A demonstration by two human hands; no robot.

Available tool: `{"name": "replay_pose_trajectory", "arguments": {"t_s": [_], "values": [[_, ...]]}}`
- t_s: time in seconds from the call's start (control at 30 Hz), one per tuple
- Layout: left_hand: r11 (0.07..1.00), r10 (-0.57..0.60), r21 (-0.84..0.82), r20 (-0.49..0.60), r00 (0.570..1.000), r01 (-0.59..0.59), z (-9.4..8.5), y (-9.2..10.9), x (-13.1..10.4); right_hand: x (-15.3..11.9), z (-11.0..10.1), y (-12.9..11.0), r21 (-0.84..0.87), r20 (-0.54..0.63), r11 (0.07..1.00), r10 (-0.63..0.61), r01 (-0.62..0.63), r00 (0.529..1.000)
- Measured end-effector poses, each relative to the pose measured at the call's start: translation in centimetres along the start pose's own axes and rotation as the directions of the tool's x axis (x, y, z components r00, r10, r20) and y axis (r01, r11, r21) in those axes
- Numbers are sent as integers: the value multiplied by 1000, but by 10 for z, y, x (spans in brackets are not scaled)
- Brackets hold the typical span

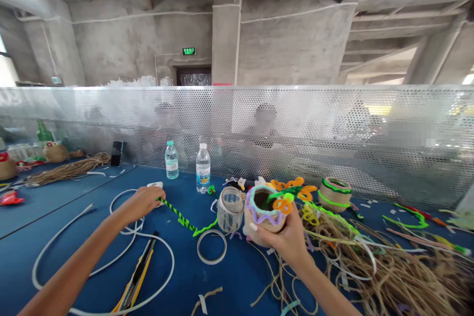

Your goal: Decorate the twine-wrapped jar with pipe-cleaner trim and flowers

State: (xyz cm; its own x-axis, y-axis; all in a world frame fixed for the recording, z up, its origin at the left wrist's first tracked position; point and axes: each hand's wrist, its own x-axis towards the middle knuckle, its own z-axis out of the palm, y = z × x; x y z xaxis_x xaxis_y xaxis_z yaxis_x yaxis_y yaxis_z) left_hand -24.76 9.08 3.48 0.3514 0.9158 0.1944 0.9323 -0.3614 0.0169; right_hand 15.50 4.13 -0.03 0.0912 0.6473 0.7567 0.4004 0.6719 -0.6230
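My left hand (pixel 148 201) is closed on one end of a twisted green and black pipe cleaner (pixel 180 218). Its bright green tail runs right toward a clear glass jar (pixel 230 213). In my right hand (pixel 287 237) is a twine-wrapped jar (pixel 255 229), tilted with its mouth toward me. Mint and wavy purple pipe cleaners ring its rim. Orange pipe cleaner flowers (pixel 283 206) with green stems lie at its mouth, by my right fingers; whether they are attached, I cannot tell. A roll of tape (pixel 212 247) lies flat below the glass jar.
A white cable (pixel 174 264) loops under my left forearm, beside a utility knife (pixel 138 271). Two water bottles (pixel 203 170) stand ahead, before a perforated metal screen (pixel 148 118). Loose twine (pixel 400 276) is heaped at right; another wrapped jar (pixel 334 195) stands behind it.
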Motion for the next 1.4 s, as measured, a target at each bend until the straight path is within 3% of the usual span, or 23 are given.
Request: {"name": "replay_pose_trajectory", "arguments": {"t_s": [0.1, 0.17, 0.27, 0.37, 0.43, 0.6, 0.7, 0.77, 0.87, 0.93, 1.1, 1.17, 1.23, 1.3, 1.33, 1.4], "values": [[993, 113, -12, -109, 988, -115, -49, 11, 7, -6, 7, -2, 15, 70, 1000, -24, 23, 997], [963, 263, 24, -297, 918, -268, -83, 27, 9, -9, 12, -2, 42, 130, 999, -26, 20, 991], [921, 389, 205, -435, 812, -331, -122, 65, 8, -12, 15, 0, 57, 188, 997, -68, 58, 980], [831, 530, 440, -441, 724, -340, -136, 106, 11, -13, 16, 1, 63, 201, 994, -98, 87, 975], [770, 588, 548, -413, 696, -326, -136, 127, 15, -14, 16, -1, 94, 220, 993, -92, 73, 971], [714, 647, 625, -415, 640, -316, -142, 151, 27, -14, 16, -8, 199, 262, 980, -50, -3, 964], [749, 608, 605, -469, 640, -268, -153, 155, 29, -12, 14, -12, 253, 258, 967, -56, -12, 965], [761, 589, 588, -453, 669, -272, -157, 159, 31, -10, 13, -12, 246, 242, 969, -59, -3, 968], [758, 584, 568, -370, 723, -321, -152, 170, 35, -6, 10, -11, 226, 223, 974, -44, -8, 974], [762, 591, 534, -342, 731, -366, -141, 180, 40, -4, 8, -11, 232, 222, 972, -32, -21, 975], [687, 717, 431, -270, 643, -585, -115, 210, 46, -2, 6, -10, 244, 222, 969, -31, -25, 974], [692, 722, 315, -273, 636, -650, -113, 218, 47, -2, 5, -10, 256, 236, 966, -22, -40, 971], [757, 642, 120, -318, 698, -642, -116, 222, 51, -2, 4, -11, 269, 265, 962, -19, -55, 964], [791, 572, -62, -279, 771, -609, -118, 224, 61, -1, 3, -12, 290, 283, 955, -22, -63, 959], [786, 571, -128, -225, 790, -605, -118, 226, 68, -1, 3, -13, 301, 290, 951, -24, -67, 957], [738, 624, -246, -105, 774, -628, -116, 229, 85, -2, 2, -15, 317, 301, 946, -28, -72, 953]]}}
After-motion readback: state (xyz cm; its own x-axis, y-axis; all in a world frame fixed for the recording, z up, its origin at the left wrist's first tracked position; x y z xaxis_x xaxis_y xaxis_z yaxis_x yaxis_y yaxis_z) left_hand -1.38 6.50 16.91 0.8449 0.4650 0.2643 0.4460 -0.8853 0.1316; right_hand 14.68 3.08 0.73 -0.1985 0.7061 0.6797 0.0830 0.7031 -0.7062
